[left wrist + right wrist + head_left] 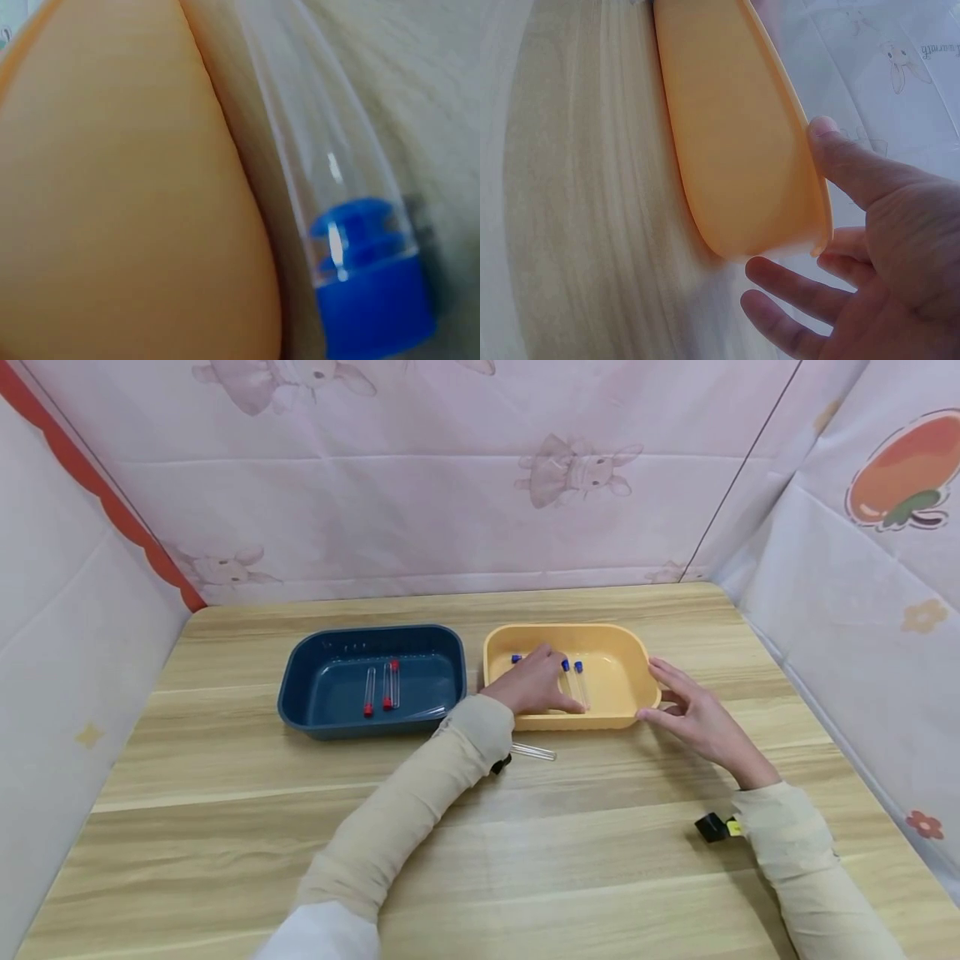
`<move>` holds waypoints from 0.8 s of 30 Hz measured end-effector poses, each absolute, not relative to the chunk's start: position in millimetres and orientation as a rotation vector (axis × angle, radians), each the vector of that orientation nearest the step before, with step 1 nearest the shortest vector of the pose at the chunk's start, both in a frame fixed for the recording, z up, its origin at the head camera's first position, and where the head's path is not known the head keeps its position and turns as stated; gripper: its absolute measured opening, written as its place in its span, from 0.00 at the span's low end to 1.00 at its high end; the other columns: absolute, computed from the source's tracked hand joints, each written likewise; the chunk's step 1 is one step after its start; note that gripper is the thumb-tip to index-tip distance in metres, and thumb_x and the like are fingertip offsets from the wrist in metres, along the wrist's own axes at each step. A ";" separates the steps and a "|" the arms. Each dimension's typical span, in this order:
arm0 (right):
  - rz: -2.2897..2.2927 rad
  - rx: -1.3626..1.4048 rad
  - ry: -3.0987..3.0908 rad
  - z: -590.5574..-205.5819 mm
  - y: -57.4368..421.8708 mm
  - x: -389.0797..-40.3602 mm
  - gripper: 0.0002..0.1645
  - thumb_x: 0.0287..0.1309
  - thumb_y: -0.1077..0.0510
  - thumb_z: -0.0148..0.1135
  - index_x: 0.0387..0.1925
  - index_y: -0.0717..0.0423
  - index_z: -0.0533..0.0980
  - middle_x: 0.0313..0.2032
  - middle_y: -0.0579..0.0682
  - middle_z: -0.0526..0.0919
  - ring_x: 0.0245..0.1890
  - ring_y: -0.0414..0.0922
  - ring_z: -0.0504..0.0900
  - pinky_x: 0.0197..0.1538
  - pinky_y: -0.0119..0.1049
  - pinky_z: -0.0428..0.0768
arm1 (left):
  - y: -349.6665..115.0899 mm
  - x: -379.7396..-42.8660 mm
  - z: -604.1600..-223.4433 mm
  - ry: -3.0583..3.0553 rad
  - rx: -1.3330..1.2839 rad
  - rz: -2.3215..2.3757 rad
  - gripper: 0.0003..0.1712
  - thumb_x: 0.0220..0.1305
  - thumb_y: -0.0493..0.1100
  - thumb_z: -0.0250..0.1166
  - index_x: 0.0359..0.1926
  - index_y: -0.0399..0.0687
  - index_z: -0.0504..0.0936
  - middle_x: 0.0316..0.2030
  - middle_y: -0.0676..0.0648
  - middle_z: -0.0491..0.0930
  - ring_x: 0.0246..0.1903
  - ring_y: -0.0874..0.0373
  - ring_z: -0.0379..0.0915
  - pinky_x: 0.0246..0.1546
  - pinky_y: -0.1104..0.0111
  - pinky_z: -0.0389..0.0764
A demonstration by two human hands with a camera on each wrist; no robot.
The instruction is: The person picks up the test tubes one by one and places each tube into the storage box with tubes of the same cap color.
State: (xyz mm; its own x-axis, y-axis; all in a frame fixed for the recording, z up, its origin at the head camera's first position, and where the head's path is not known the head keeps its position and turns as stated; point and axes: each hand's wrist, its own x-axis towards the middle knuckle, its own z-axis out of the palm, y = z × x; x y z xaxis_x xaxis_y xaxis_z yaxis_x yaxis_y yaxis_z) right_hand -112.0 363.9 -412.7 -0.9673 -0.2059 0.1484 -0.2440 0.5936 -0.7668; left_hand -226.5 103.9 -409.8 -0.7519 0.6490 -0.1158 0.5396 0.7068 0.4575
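My left hand (534,683) reaches over the front rim into the yellow tray (626,722), thumb and fingers spread around several blue-capped test tubes (584,687). Its fingertips are close to the blue caps and partly hidden; whether they pinch a tube I cannot tell. At the tray's right end, my right hand (693,714) holds the rim between thumb and fingers. In the right wrist view the thumb (855,161) lies on the rim of the tray (735,135). A clear tube (534,752) lies on the table before the tray; its blue cap (379,307) shows in the left wrist view.
To the left stands a dark blue tray (292,693) holding several tubes, some with red caps (368,710). Both trays are on a wood-grain table (187,810). Printed cloth walls (420,510) enclose the table at the back and sides.
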 end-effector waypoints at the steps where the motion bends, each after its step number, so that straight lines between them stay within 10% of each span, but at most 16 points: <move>1: 1.337 0.390 -2.767 -413.2 364.1 -112.4 0.46 0.66 0.65 0.69 0.76 0.73 0.55 0.79 0.65 0.52 0.60 0.67 0.77 0.51 0.17 0.76 | 104.2 -227.0 -410.3 2.655 0.946 0.567 0.52 0.55 0.68 0.76 0.70 0.40 0.73 0.57 0.46 0.70 0.52 0.56 0.66 0.58 0.67 0.74; 24: 1.356 0.406 -2.754 -414.4 363.6 -112.4 0.46 0.66 0.66 0.68 0.76 0.74 0.54 0.79 0.66 0.52 0.60 0.68 0.76 0.53 0.18 0.77 | 113.7 -226.8 -413.3 2.704 0.940 0.350 0.51 0.61 0.69 0.71 0.74 0.43 0.69 0.63 0.40 0.70 0.51 0.51 0.76 0.56 0.61 0.79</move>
State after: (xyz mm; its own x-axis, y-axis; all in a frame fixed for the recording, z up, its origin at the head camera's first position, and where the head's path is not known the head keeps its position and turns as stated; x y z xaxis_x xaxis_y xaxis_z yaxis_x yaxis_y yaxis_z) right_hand -112.4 363.6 -414.4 -0.9646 -0.2136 0.1549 -0.2530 0.5824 -0.7726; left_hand -226.8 113.7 -413.3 -0.7582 0.6319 -0.1608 0.5700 0.7621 0.3070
